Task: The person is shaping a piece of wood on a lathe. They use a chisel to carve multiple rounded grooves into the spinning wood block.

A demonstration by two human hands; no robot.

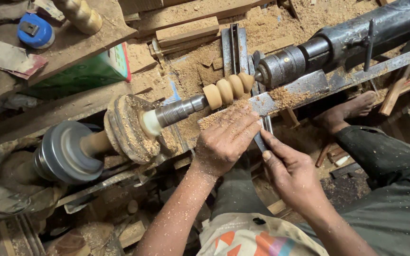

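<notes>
Head view, looking down on a wood lathe.

Pale, beaded turned wooden spindle point(228, 90) sits just above frame centre, clamped between the threaded grey metal chuck point(179, 110) at its 8 o'clock and the knurled dark steel tailstock centre point(281, 66) at its 2 o'clock.

Left hand point(226, 140): at 6 o'clock from the spindle, palm down, fingers together and flat on the sawdust-covered flat steel tool rest point(281, 97). It presses down on the narrow grey metal chisel point(260, 137) there; fingertips just short of the workpiece.

Right hand point(293, 173): at 4 o'clock from the left hand, closed around the lower part of the same chisel, thumb lying along the blade. Handle end hidden inside the grip.

Chisel tip is hidden by the left fingers; can't tell whether it touches the wood.

Sawdust-caked stepped wooden pulley point(129, 128) at 9 o'clock from the chuck. Round blue tape measure point(35, 31) far off at 10 o'clock, on a plank. Bare foot point(349, 110) at 3 o'clock, below the rest.
</notes>
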